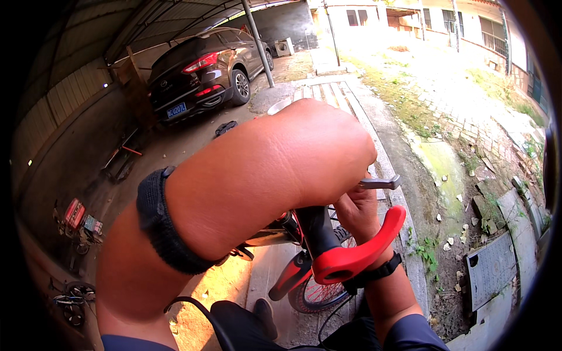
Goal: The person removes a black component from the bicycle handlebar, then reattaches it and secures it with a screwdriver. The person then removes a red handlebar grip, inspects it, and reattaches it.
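Note:
My left arm, with a dark knitted band above the hand, crosses in front of the bicycle. My left hand (342, 143) is bent over in a closed shape, its fingers hidden on the far side. Just below it, my right hand (358, 207) is raised with the fingers drawn together; what they hold is covered. A grey metal lever-like piece (380, 182) sticks out between the two hands; which one holds it does not show. Nearest me, a red curved bar end (366, 248) sits on a black tube (313, 228). The bicycle wheel (322, 295) with red rim and spokes stands below.
A dark car (205, 70) is parked under the metal roof at the far left, near a roof post (257, 44). A red machine (75, 210) and a small bicycle (73, 301) stand at left. Stone slabs (492, 269) lie at right. A white bowl (279, 106) lies beyond my arm.

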The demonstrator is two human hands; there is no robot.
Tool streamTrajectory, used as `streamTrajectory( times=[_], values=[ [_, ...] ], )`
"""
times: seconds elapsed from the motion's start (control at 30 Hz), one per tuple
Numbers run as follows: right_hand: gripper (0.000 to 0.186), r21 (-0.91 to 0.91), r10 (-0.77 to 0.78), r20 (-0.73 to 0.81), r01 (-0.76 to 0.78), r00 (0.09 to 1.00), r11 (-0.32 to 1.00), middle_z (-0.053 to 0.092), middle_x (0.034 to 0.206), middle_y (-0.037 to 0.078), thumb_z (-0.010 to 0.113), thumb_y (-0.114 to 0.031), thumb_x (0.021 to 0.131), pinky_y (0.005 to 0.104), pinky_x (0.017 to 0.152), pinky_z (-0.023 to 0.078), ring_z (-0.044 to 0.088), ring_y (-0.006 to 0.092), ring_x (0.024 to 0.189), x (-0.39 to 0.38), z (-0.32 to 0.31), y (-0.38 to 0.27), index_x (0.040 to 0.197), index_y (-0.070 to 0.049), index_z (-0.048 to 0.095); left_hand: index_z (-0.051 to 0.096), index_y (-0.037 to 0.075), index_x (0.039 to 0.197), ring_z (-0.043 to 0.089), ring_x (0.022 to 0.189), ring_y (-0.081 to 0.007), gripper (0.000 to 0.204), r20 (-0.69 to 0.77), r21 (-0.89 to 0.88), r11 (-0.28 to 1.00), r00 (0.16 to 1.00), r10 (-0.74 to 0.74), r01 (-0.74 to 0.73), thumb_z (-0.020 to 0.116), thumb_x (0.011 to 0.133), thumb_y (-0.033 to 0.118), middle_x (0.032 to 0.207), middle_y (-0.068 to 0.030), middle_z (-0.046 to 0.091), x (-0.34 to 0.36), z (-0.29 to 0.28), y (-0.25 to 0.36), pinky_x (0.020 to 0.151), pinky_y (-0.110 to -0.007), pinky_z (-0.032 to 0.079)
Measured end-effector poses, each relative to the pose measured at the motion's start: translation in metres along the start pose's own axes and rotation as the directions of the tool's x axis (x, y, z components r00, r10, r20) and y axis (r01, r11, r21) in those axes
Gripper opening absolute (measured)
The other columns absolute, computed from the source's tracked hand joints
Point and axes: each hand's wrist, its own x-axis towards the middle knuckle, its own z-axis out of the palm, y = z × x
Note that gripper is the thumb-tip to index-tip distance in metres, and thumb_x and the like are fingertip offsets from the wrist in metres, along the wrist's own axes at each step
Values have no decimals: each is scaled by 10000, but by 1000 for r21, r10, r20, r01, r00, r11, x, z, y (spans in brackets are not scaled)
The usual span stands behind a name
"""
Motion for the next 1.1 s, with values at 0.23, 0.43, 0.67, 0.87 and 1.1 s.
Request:
streamTrajectory(
  times=[0.23,0.43,0.67,0.87,1.1],
  values=[
    [398,44,-6,66,3,998,999,695,1339,96,667,-41,1049,370,1049,543,667,187,1232,5,2,-8,1418,-24,522,788,143,1144,749,942,-357,329,61,39,998,997,-45,42,801,821,201,949,-152,772,4,-5,5,797,-461,586],
    [441,144,120,-53,-111,991,983,681,1148,55,804,-115,921,319,880,526,618,126,1059,9,8,-13,1296,-3,602,776,134,1167,741,972,-367,355,9,-41,999,1000,2,-1,811,818,190,975,-158,771,-1,-5,-1,824,-458,579],
    [348,121,188,-66,-180,980,976,692,1139,70,780,-122,932,332,886,518,633,166,1043,4,7,-14,1245,-21,666,766,90,1094,720,931,-406,260,6,-198,980,999,39,-37,763,839,139,950,-198,740,-2,-8,-5,794,-483,565],
    [392,-545,-178,52,178,983,819,685,1323,114,762,-89,971,381,976,534,661,220,1177,-10,-11,11,1335,-18,635,707,36,910,688,868,-429,127,53,-321,938,986,157,-132,711,852,149,873,-218,678,6,-12,6,747,-497,547],
    [297,-516,-52,100,96,994,851,700,1291,97,726,-125,1004,381,981,529,653,225,1207,-18,-23,14,1278,-17,686,709,38,912,691,891,-417,165,-15,-296,948,993,119,-119,687,885,200,896,-210,673,-1,-4,2,762,-501,547]
  ],
)
